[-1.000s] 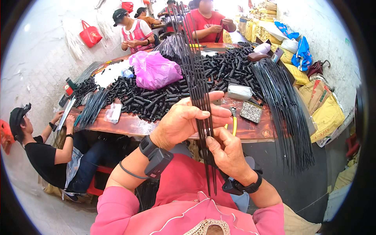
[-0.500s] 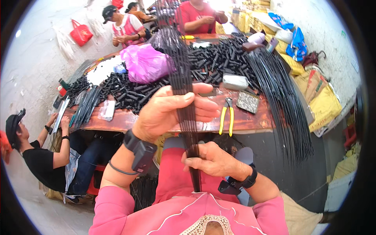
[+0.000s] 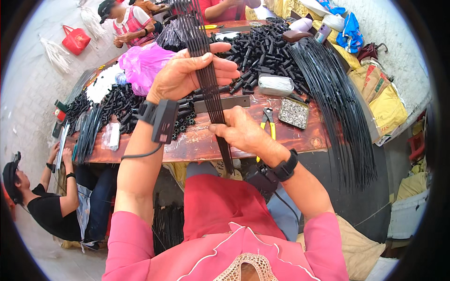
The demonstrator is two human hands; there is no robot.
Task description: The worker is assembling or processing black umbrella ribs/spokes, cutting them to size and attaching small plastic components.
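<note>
My left hand (image 3: 187,75) is closed round a bundle of thin black rods (image 3: 201,42) that stands nearly upright over the wooden table (image 3: 201,140). Lower down, my right hand (image 3: 241,133) pinches the same bundle near its bottom end, which hangs just past the table's front edge. Both wrists carry black bands with small black boxes. My pink sleeves show at the bottom.
A heap of short black tubes (image 3: 262,47) covers the table behind the bundle. A pink plastic bag (image 3: 143,63), yellow-handled pliers (image 3: 269,122) and a small tray of metal bits (image 3: 293,112) lie nearby. Long black rods (image 3: 342,107) drape off the right edge. Other people sit at left and far side.
The bundle and both my hands have come closer and lower in the view. My right hand has slid up to grip the rods near the table edge.
</note>
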